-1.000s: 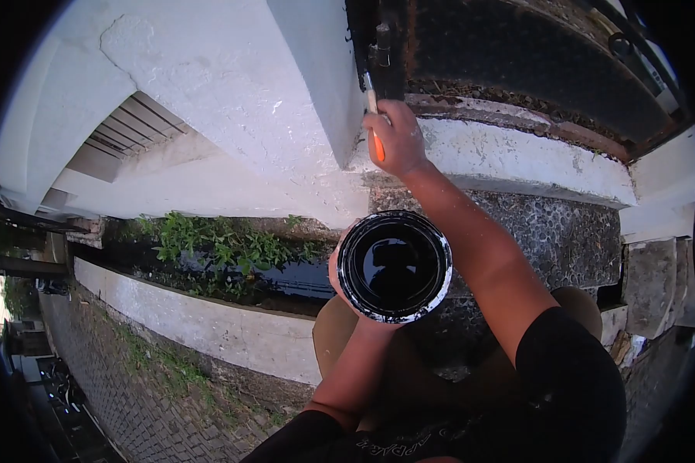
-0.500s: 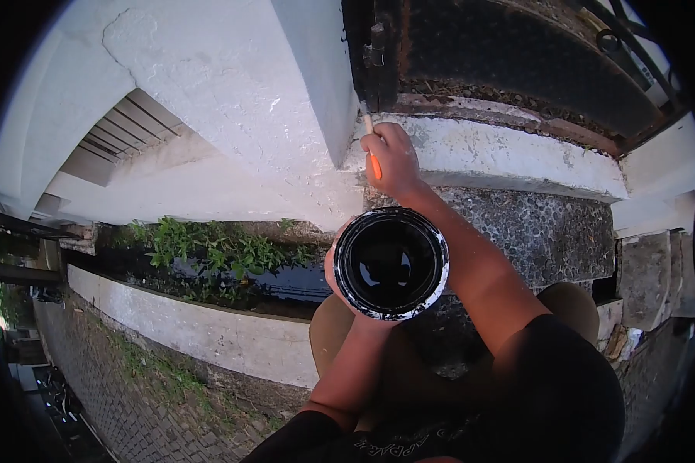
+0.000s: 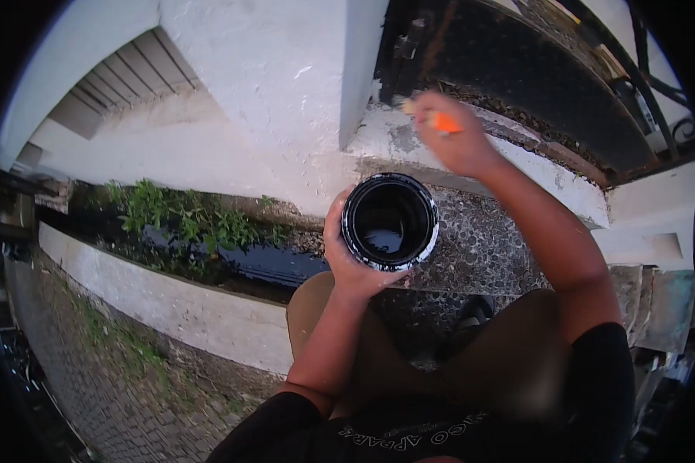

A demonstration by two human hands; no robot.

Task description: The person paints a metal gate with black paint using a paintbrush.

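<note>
Gate (image 3: 510, 65) looks mostly black, brown streak (image 3: 438, 38) showing; my right hand (image 3: 465, 147) grips the paintbrush (image 3: 446, 122), left hand (image 3: 351, 270) the paint can (image 3: 391, 179).

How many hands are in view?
2: the left hand against the side of the open can, and the right hand, blurred, holding the orange-handled brush near the white ledge.

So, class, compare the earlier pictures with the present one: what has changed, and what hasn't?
The right hand has drawn the brush away from the dark gate's lower corner, toward the person's right. Nothing was taken up or let go. The left hand still holds the open can.
</note>
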